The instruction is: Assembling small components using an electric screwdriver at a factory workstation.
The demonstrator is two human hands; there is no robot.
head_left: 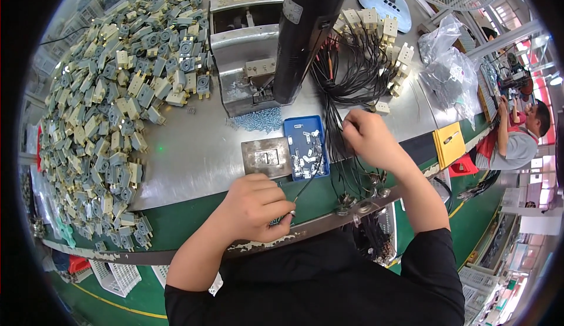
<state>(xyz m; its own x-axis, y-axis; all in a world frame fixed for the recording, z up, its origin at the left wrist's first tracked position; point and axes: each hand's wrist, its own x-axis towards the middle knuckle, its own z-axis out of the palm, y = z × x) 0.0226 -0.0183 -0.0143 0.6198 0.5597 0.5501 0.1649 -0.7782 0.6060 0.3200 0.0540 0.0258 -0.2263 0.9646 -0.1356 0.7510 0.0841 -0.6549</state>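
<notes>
My left hand (258,207) is closed near the front edge of the bench, thumb and fingers pinching the end of a thin black cable (305,187). A few small bluish bits show under its fingers, too small to make out. My right hand (373,140) is closed at the bundle of black cables (333,106), fingertips curled in against it; how many it grips is hidden. Between the hands lie a blue tray (288,131) with small metal pieces and a flat metal block (254,157) with a slot. Behind them is a pile of light-blue screws (258,120).
A heap of grey and cream plastic parts (126,100) covers the left side. A metal machine with a black cylinder (305,32) stands behind the tray. Cream sockets (404,56), a plastic bag (449,70), a fan (385,0) and a yellow pad (450,142) are right. Another person (517,138) sits farther right.
</notes>
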